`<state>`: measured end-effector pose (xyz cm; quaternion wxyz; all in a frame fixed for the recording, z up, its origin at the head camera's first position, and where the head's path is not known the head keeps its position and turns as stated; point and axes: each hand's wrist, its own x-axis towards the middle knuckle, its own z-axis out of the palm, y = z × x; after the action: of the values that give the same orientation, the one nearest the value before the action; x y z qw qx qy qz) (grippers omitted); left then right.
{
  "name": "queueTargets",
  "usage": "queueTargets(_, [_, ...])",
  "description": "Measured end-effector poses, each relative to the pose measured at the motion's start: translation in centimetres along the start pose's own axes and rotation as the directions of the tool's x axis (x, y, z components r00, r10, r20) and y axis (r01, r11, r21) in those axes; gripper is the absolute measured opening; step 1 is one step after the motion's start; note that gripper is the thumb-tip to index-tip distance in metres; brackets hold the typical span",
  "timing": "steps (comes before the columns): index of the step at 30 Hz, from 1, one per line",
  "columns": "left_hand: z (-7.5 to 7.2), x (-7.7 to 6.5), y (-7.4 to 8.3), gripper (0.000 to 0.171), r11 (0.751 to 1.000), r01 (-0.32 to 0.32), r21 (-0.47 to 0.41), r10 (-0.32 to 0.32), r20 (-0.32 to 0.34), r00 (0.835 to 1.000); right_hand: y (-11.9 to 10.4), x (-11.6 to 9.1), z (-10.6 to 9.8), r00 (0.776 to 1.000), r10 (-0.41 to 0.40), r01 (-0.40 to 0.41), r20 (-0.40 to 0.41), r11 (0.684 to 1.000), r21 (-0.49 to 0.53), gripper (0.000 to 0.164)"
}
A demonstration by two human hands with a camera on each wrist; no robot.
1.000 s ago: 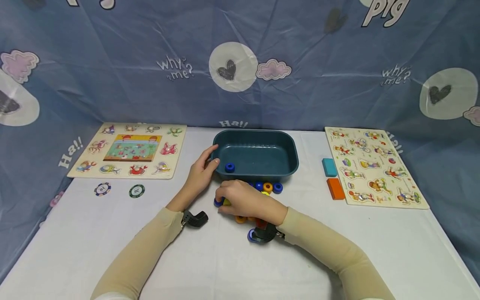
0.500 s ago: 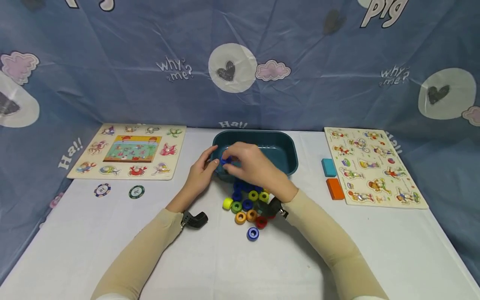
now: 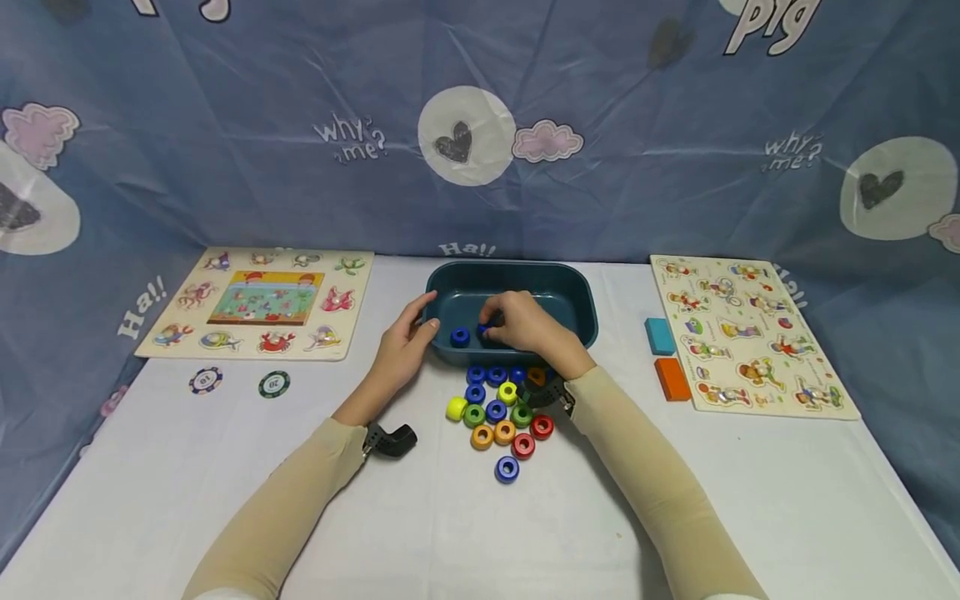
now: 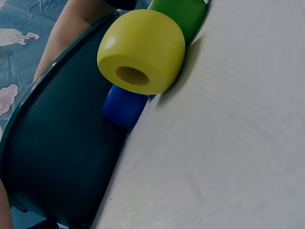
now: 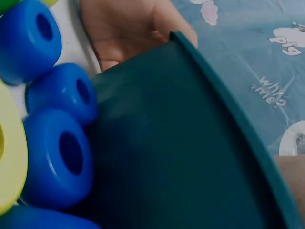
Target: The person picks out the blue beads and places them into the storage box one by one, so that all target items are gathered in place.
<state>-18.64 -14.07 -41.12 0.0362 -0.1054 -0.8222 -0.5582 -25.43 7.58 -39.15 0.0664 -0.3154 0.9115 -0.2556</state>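
My left hand (image 3: 402, 347) holds the left end of a dark teal plastic tub (image 3: 583, 310), thumb and fingertips at its rim. Inside the tub, my right hand (image 3: 523, 321) pinches a blue bead (image 3: 483, 330), mostly hidden by the fingers. Another blue bead (image 3: 460, 336) stands in the tub to its left. In front of the tub lie several beads with holes, among them a yellow bead (image 4: 143, 50), a green bead (image 3: 474, 415), an orange bead (image 3: 482, 437), a red bead (image 3: 523, 446) and a blue bead (image 5: 57, 157).
A sea-animal puzzle board (image 3: 180, 333) lies at the left, with two poker chips, one dark green (image 3: 273, 384) and one blue-and-white (image 3: 206, 381), before it. At the right are a second puzzle board (image 3: 810, 329), a light-blue block (image 3: 660, 337) and an orange block (image 3: 672, 379).
My right hand took a blue bead from beside the yellow one in front of the tub, carried it over the rim and moved rightward inside. The left hand stays put.
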Motion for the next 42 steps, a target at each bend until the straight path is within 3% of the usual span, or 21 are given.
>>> queueTargets(8, [0.0,0.0,0.6,0.048,1.0,0.004,-0.013,-0.004,0.004,1.0,0.3,0.3,-0.1,0.997,0.017,-0.02,0.072,0.999,0.041,0.019])
queueTargets(15, [0.1,0.1,0.4,0.048,1.0,0.009,-0.006,-0.009,0.003,1.0,0.3,0.1,-0.1,0.998,0.027,-0.03,0.051,0.998,0.061,0.019])
queueTargets(22, [0.2,0.0,0.5,0.048,1.0,0.007,-0.008,-0.007,0.01,1.0,0.1,-1.4,-0.8,0.994,-0.05,0.061,-0.098,0.992,0.114,0.021])
queueTargets(27, [0.1,-0.1,0.5,0.048,1.0,0.012,0.004,-0.012,0.006,1.0,-0.6,-4.8,-2.3,0.959,-0.155,0.188,-0.238,0.975,0.122,0.019])
queueTargets(31, [-0.1,-0.1,0.5,0.048,1.0,0.006,0.013,-0.006,0.0,1.0,-0.4,-8.4,-3.0,0.932,-0.221,0.254,-0.287,0.964,0.081,0.016])
queueTargets(34, [0.0,-0.1,0.6,0.048,1.0,0.007,0.02,-0.007,0.0,1.0,0.2,-11.1,-3.1,0.937,-0.228,0.252,-0.265,0.966,0.058,0.016])
queueTargets(37, [0.0,-0.1,0.5,0.049,1.0,0.009,0.024,-0.01,0.004,1.0,0.9,-13.2,-2.7,0.966,-0.176,0.185,-0.187,0.982,0.03,0.017])
queueTargets(39, [0.2,0.2,-0.5,0.049,1.0,0.01,0.021,-0.01,-0.003,1.0,1.5,-14.1,-2.3,0.987,-0.112,0.112,-0.115,0.994,-0.005,0.021])
queueTargets(42, [0.6,0.7,-2.1,0.049,1.0,-0.002,0.01,0.002,-0.016,1.0,2.4,-14.5,-1.5,0.999,-0.029,0.025,-0.042,0.996,-0.084,0.026])
